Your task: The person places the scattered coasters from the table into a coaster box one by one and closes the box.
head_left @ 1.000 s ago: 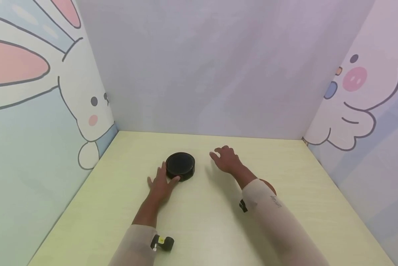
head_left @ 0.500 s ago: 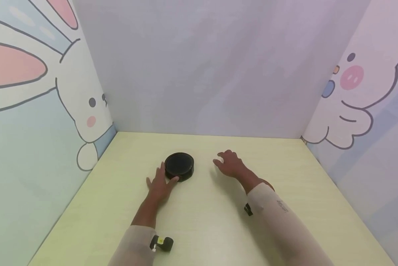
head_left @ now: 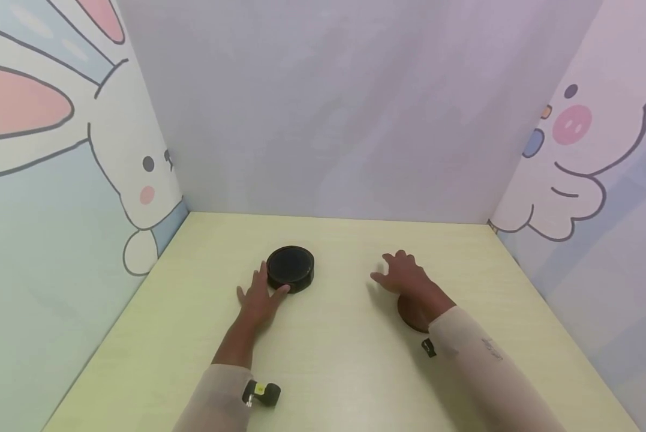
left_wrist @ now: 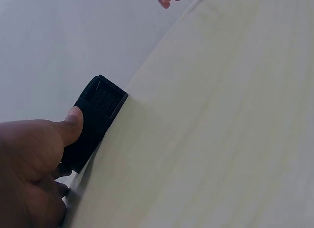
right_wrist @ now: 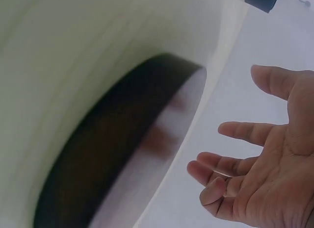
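Observation:
A low, round black object with a rim (head_left: 290, 267) lies on the table, left of the middle. My left hand (head_left: 258, 301) rests against it, thumb at its near side and a long finger along its left side. The left wrist view shows the thumb (left_wrist: 71, 125) on the black wall, below a ridged recess; the other fingers are partly hidden. Above the table, my right hand (head_left: 403, 275) holds nothing, its fingers loosely spread. Under that wrist lies a reddish-brown round disc (head_left: 412, 313), partly covered. Its glossy top (right_wrist: 162, 139) mirrors the hand in the right wrist view.
The pale yellow table (head_left: 328, 372) ends at a grey back wall (head_left: 333, 120). Side panels carry a cartoon rabbit (head_left: 134, 144) on the left and a cartoon animal (head_left: 571, 138) on the right. Small black cameras sit at both wrists.
My right hand has moved right and slightly nearer, away from the black object, and more of the brown disc shows. The left hand and the black object keep their place.

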`<control>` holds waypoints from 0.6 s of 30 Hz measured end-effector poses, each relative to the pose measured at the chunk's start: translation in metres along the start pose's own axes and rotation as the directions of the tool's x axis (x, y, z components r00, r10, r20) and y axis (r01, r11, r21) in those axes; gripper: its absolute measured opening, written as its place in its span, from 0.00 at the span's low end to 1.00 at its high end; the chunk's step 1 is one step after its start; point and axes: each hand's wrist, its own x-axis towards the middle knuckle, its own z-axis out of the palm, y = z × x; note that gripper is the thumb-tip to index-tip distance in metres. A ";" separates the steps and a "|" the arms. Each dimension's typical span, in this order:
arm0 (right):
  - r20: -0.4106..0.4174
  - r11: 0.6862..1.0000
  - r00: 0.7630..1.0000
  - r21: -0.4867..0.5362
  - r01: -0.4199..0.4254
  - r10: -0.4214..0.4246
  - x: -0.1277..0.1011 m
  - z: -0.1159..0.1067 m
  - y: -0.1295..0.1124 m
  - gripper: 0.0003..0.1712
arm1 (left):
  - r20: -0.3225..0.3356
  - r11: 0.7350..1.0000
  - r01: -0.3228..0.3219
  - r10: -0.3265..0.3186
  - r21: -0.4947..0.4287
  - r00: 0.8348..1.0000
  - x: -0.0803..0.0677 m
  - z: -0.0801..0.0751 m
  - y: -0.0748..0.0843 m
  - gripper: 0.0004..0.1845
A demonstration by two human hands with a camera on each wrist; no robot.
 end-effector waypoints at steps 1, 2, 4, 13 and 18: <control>0.004 1.000 1.000 0.003 -0.012 0.012 -0.002 -0.001 0.002 0.47 | 0.001 1.000 0.001 -0.001 -0.001 1.000 0.000 0.000 0.000 0.53; 0.007 1.000 1.000 0.000 -0.022 0.022 -0.005 -0.002 0.005 0.48 | 0.003 1.000 0.002 -0.002 -0.004 1.000 0.000 0.000 0.000 0.53; 0.017 0.999 0.999 -0.004 -0.039 0.039 -0.009 -0.003 0.010 0.50 | 0.003 1.000 0.002 -0.002 -0.002 1.000 0.000 0.000 0.000 0.53; 0.106 0.998 0.993 -0.030 -0.051 0.054 -0.028 -0.007 0.028 0.60 | 0.006 1.000 0.003 -0.003 0.003 1.000 0.000 0.001 0.001 0.53; 0.173 0.999 0.984 -0.034 -0.040 0.046 -0.043 -0.013 0.031 0.65 | 0.002 1.000 -0.002 0.002 0.014 1.000 0.000 0.000 0.002 0.52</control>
